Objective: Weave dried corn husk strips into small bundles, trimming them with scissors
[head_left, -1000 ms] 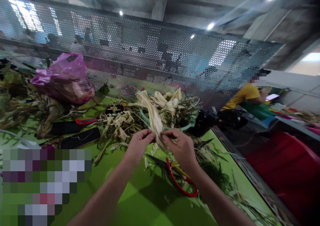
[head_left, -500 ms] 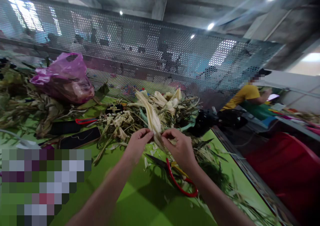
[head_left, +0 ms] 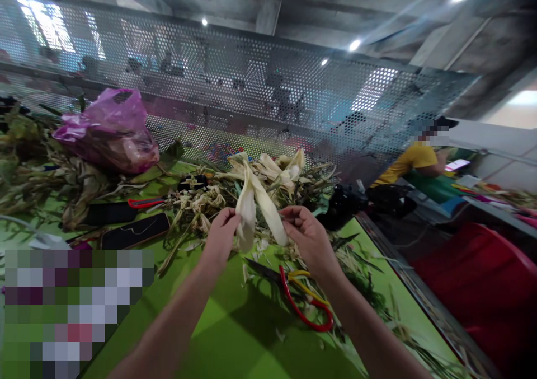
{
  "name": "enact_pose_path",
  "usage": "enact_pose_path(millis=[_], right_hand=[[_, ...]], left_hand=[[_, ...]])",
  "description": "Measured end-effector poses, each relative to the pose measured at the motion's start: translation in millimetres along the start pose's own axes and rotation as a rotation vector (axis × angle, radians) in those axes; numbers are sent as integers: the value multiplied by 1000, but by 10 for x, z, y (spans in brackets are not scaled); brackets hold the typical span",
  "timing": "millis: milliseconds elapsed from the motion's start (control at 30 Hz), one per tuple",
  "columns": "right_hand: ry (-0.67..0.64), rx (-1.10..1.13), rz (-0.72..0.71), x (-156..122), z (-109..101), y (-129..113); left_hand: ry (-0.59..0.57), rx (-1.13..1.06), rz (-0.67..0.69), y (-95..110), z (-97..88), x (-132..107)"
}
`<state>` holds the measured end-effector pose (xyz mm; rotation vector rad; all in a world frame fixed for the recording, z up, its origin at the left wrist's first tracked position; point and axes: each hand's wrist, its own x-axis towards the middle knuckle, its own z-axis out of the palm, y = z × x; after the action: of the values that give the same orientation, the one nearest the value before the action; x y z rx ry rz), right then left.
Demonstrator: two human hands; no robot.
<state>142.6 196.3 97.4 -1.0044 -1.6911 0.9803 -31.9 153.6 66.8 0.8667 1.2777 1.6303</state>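
Both hands work over the middle of the green surface [head_left: 222,328], each with its fingers pinched on one half of a pale dried husk [head_left: 248,191]. The husk is parted into two broad strips that join toward its far end and spread apart toward the person. The left hand [head_left: 221,233] has thumb and forefinger pressed together on the edge of the left strip, and the right hand [head_left: 309,234] grips the edge of the right strip the same way. The husk's far end overlaps a heap of husks [head_left: 289,169] near the surface's far edge; whether it touches them cannot be told. Below the husk, toward the surface's near edge, scissors [head_left: 287,290] with red and yellow handles lie just beside the right forearm, blades pointing toward the far left corner. Left of the left hand, a black phone [head_left: 135,232] lies flat, with a red-handled tool [head_left: 146,202] just beyond it. A purple plastic bag [head_left: 113,138] sits near the far left corner, before a perforated metal panel [head_left: 235,88]. Past the right edge, a person in a yellow shirt [head_left: 413,160] sits apart.
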Motion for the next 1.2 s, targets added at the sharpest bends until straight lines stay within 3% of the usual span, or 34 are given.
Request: enact_pose_path(millis=[233,333,433,567,600,667,733,767,800,867,967,1200], right_hand=[[27,78,10,36,-79,-41],[98,39,-32,36,-155,-76],[177,-11,-120,13,-208,-150],[177,-147,-242,-59,-159,-221],[173,-198,-278,-81,-124,-215],[154,-300,-348,-122,-40,-171],[92,-359,-383,-156,45,-102],[51,-368,-385,-169,83,-67],[8,-370,-378,-180,114,-36],[-52,-359,-353,-192,158,6],[-62,-316,-290,-184,175,22],[-49,-61,-65,-71,86,43]], left_hand=[[342,269,121,-141,-335,331],[410,337,105,-220,-476,446],[397,474,108,-199,-520,447],[494,726,423,-3,-358,248],[461,705,459,47,-284,176],[219,529,406,111,-119,31],[-140,265,200,117,38,-90],[-276,145,97,102,103,-136],[-338,33,28,81,155,-169],[-389,-107,-27,34,215,-197],[-376,-146,-42,-10,207,-165],[-126,-79,-47,6,18,11]])
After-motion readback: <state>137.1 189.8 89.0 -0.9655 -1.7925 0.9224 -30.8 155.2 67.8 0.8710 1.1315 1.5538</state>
